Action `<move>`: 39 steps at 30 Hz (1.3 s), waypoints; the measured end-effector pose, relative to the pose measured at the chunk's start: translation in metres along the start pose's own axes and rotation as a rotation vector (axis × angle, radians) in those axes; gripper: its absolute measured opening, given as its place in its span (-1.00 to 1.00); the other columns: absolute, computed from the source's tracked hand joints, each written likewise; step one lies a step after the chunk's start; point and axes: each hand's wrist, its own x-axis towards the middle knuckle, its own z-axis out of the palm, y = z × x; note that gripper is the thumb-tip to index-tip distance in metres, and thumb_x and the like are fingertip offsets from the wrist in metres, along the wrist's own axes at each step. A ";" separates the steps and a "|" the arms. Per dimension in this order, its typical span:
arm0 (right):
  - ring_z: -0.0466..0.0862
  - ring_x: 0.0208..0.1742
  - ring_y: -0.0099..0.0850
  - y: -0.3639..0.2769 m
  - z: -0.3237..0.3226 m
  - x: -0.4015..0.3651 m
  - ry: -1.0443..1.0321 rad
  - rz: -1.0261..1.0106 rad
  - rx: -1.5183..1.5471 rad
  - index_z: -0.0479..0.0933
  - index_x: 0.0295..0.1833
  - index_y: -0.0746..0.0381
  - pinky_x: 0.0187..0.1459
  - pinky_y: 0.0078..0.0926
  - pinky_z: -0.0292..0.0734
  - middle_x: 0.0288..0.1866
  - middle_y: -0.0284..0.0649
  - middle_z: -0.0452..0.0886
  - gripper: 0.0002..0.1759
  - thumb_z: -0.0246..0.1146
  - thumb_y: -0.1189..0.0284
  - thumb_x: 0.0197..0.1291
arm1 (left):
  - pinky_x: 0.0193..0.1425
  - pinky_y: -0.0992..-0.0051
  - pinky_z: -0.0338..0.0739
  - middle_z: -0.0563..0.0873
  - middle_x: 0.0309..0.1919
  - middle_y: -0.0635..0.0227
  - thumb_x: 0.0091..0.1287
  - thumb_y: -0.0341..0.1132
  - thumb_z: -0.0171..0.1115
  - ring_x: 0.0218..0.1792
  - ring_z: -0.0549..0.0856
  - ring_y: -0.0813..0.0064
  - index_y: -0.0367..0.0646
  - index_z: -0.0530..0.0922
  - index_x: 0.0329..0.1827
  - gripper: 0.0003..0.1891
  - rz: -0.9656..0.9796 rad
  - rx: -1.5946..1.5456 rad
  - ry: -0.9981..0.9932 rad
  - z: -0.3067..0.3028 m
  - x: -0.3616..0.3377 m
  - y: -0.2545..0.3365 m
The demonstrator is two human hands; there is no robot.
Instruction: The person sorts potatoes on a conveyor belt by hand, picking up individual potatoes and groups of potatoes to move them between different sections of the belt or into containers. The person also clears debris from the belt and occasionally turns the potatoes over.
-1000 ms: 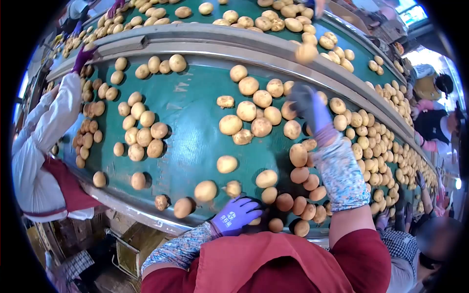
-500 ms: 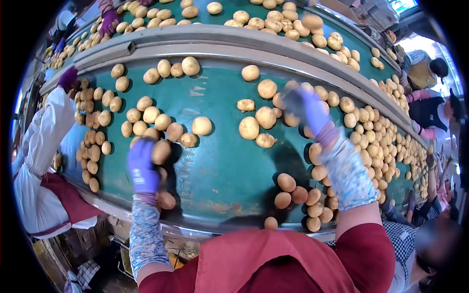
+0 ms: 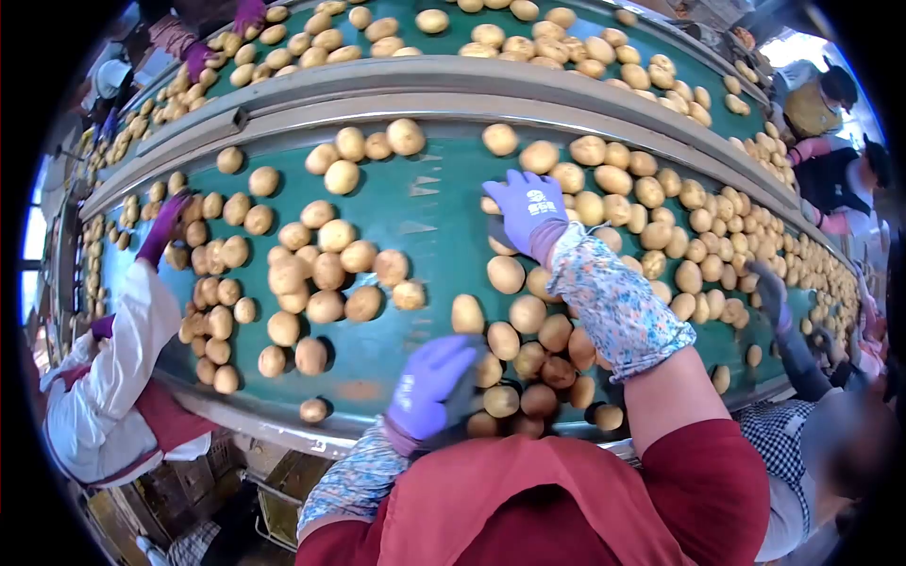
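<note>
Many potatoes (image 3: 528, 313) lie on the green conveyor belt (image 3: 406, 236). My left hand (image 3: 432, 385), in a purple glove, is low over the belt beside the near potatoes; its fingers are partly smeared and I cannot make out what they touch. Farther out, my right hand (image 3: 531, 209), gloved the same, lies back upward over potatoes at the left edge of the large group, with its fingers spread. Its palm side is hidden. A looser cluster of potatoes (image 3: 326, 269) sits to the left of both hands.
A metal rail (image 3: 377, 80) divides this belt from a second belt carrying potatoes. On the left, a co-worker's purple-gloved hand (image 3: 165, 226) reaches over potatoes. A co-worker's grey-gloved hand (image 3: 771, 291) is at the right. The belt's metal edge (image 3: 283, 432) runs nearest me.
My left hand has moved right and nearer to me, away from the left cluster. My right hand has moved left. More potatoes lie around and below my right hand, and the left cluster is larger.
</note>
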 end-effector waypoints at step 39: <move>0.66 0.13 -0.14 -0.303 -0.068 -0.122 0.018 0.121 0.757 0.40 0.41 0.16 0.16 -0.20 0.57 0.12 -0.01 0.63 -0.53 0.01 0.50 0.41 | 0.45 0.12 0.42 0.53 0.33 0.20 0.61 0.07 -0.05 0.35 0.50 0.21 -0.05 0.37 0.43 -0.49 -0.806 -1.984 0.410 -0.191 -0.187 -0.016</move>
